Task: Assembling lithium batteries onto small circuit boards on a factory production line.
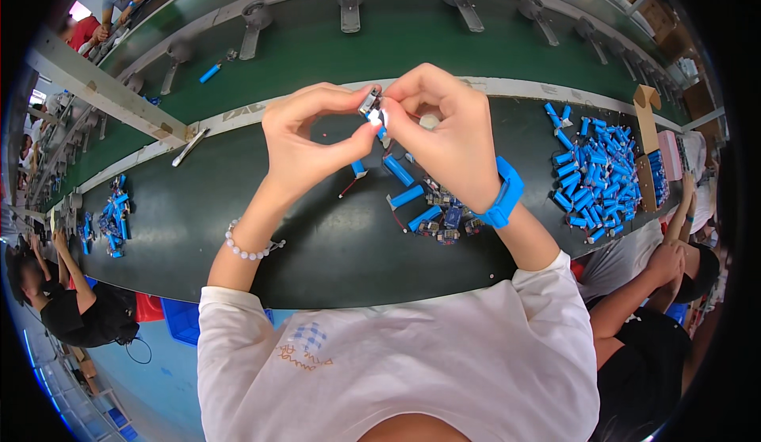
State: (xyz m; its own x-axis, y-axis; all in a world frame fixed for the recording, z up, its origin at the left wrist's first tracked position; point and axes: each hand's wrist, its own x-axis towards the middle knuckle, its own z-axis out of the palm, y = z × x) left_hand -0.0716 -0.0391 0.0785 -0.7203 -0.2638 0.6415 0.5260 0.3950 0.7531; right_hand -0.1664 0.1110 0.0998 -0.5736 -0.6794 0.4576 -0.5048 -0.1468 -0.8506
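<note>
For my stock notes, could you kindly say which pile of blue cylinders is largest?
The right-hand pile, beside the open cardboard box: it spreads far wider than the left-hand pile or the mid-table group.

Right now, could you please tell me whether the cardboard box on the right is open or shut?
Open: the cardboard box has its flap standing out, and blue batteries show inside.

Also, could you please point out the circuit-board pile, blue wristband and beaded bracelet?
Circuit-board pile (453, 218): head view, near its middle.
Blue wristband (509, 193): head view, outer face.
Beaded bracelet (245, 255): head view, lower beads.
</note>
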